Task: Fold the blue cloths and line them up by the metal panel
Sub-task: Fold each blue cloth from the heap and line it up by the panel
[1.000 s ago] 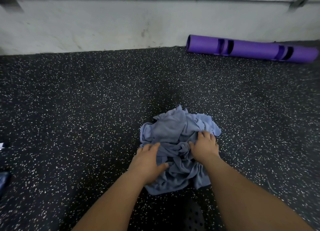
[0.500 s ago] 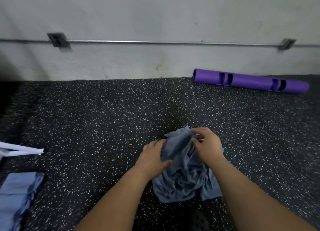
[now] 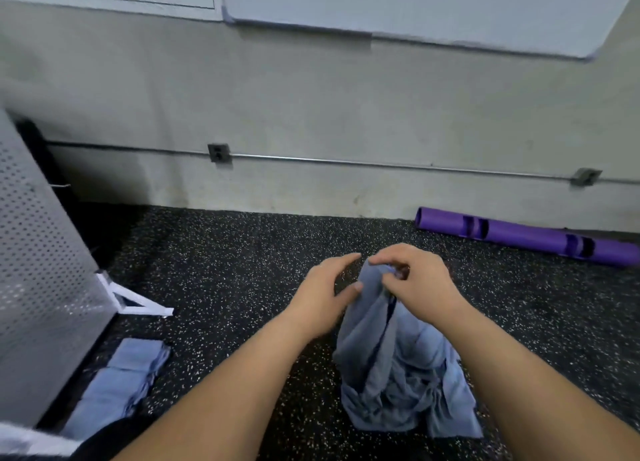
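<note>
1. Right hand: fingers curled, pinching the top of one blue cloth and holding it above the floor.
2. Left hand: just left of the held cloth, fingers stretched out and apart, gripping nothing. Thumb tip at the cloth's left edge; contact is not certain.
3. The hands are close together, fingertips nearly meeting over the cloth's top.
4. The held cloth hangs down into a crumpled heap of blue cloths, which lies on the speckled black floor between the forearms.
5. Folded cloths: a row lying flat on the floor at lower left, just beside the foot of the perforated metal panel.
6. White bracket foot on the floor at the panel's base, beyond the row.
7. Purple tube lies along the wall, far right, well apart from the heap.
</note>
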`<move>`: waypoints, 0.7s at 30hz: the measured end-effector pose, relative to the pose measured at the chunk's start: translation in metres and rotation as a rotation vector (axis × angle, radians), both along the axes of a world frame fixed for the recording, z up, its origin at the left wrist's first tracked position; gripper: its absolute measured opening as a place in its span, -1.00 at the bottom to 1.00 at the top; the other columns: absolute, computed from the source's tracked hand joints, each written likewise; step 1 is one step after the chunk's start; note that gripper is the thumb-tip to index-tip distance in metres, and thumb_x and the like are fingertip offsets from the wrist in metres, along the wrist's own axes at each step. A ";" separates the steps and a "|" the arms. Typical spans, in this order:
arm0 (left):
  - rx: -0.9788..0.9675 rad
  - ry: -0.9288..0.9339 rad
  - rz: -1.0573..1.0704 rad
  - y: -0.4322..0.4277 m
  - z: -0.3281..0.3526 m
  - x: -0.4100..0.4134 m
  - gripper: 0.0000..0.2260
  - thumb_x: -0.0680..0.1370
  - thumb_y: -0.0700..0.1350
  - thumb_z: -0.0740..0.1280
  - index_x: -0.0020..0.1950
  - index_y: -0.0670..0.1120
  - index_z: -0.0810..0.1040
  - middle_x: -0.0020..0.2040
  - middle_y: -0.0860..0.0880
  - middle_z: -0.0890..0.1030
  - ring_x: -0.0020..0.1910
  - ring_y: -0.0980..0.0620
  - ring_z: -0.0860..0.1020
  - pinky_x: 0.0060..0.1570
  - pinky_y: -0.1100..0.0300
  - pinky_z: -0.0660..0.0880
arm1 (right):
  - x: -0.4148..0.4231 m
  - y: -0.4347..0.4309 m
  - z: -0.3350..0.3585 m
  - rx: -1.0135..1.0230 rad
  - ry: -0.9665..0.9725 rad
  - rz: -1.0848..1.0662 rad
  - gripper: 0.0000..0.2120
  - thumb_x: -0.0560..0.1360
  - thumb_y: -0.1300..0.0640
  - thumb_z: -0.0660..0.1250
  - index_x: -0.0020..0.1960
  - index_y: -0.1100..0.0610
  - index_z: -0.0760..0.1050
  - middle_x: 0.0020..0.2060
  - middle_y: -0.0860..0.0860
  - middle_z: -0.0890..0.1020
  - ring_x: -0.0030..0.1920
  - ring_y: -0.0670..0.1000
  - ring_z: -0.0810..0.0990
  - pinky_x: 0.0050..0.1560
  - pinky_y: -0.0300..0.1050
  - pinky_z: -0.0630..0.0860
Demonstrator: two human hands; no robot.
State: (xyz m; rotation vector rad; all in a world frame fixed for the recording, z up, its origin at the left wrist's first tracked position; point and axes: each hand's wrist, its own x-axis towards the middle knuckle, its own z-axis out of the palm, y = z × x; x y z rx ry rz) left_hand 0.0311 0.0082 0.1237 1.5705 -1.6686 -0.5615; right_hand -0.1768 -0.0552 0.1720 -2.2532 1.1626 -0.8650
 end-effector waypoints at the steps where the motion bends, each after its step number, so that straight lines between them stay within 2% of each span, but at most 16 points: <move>1: -0.029 0.012 0.009 0.008 0.010 0.004 -0.50 0.67 0.06 0.40 0.61 0.19 0.39 0.55 0.14 0.46 0.53 0.12 0.38 0.57 0.03 0.33 | 0.005 0.008 0.009 -0.021 0.032 0.039 -0.59 0.41 0.32 0.42 0.05 -0.14 0.76 0.03 -0.29 0.71 0.02 -0.22 0.65 0.04 -0.41 0.50; 3: -0.070 0.004 0.023 0.024 0.031 0.011 -0.55 0.68 0.05 0.39 0.58 0.19 0.44 0.49 0.15 0.52 0.48 0.15 0.43 0.54 0.07 0.36 | 0.011 0.022 0.028 -0.053 0.079 0.097 -0.59 0.40 0.30 0.43 0.04 -0.17 0.75 0.04 -0.30 0.70 0.08 -0.27 0.64 0.14 -0.40 0.49; 6: -0.094 -0.007 0.031 0.044 0.063 0.023 -0.65 0.67 0.02 0.41 0.47 0.15 0.57 0.38 0.18 0.62 0.39 0.21 0.51 0.49 0.10 0.42 | 0.014 0.041 0.056 -0.086 0.111 0.158 -0.58 0.38 0.31 0.41 0.04 -0.16 0.75 0.06 -0.29 0.71 0.12 -0.24 0.66 0.25 -0.24 0.55; 8: -0.123 -0.001 0.025 0.053 0.081 0.030 -0.71 0.65 0.01 0.44 0.38 0.12 0.64 0.30 0.20 0.67 0.31 0.25 0.57 0.44 0.12 0.46 | 0.016 0.050 0.075 -0.115 0.112 0.189 -0.56 0.37 0.33 0.40 0.05 -0.14 0.76 0.05 -0.28 0.72 0.11 -0.23 0.67 0.26 -0.18 0.57; 11: -0.141 0.039 -0.009 0.064 0.103 0.036 -0.76 0.63 0.00 0.47 0.30 0.09 0.69 0.17 0.22 0.72 0.19 0.30 0.63 0.34 0.13 0.54 | 0.019 0.062 0.102 -0.135 0.083 0.230 -0.56 0.37 0.36 0.41 0.05 -0.09 0.77 0.04 -0.26 0.73 0.11 -0.24 0.67 0.25 -0.23 0.55; 15: -0.147 0.098 -0.021 0.071 0.109 0.042 -0.80 0.59 -0.06 0.51 0.22 0.09 0.71 0.02 0.17 0.75 0.06 0.24 0.68 0.23 0.11 0.61 | 0.026 0.065 0.108 -0.106 0.047 0.290 -0.55 0.39 0.39 0.42 0.05 -0.10 0.77 0.05 -0.24 0.73 0.13 -0.18 0.69 0.25 -0.21 0.56; 19: -0.093 0.139 -0.043 0.071 0.086 0.050 -0.80 0.59 -0.10 0.52 0.20 0.07 0.72 -0.08 0.05 0.73 -0.06 0.01 0.68 0.09 0.08 0.63 | 0.039 0.064 0.083 -0.076 -0.039 0.350 -0.53 0.38 0.45 0.42 0.03 -0.08 0.78 0.04 -0.19 0.74 0.11 -0.10 0.71 0.19 -0.23 0.58; 21: -0.060 0.108 -0.022 0.068 0.068 0.056 -0.90 0.59 -0.08 0.52 0.10 0.07 0.74 -0.12 0.08 0.73 -0.14 0.07 0.66 -0.02 0.11 0.62 | 0.044 0.060 0.061 -0.008 -0.058 0.345 -0.53 0.39 0.44 0.44 0.01 -0.11 0.77 0.00 -0.17 0.75 0.02 -0.09 0.72 0.09 -0.17 0.63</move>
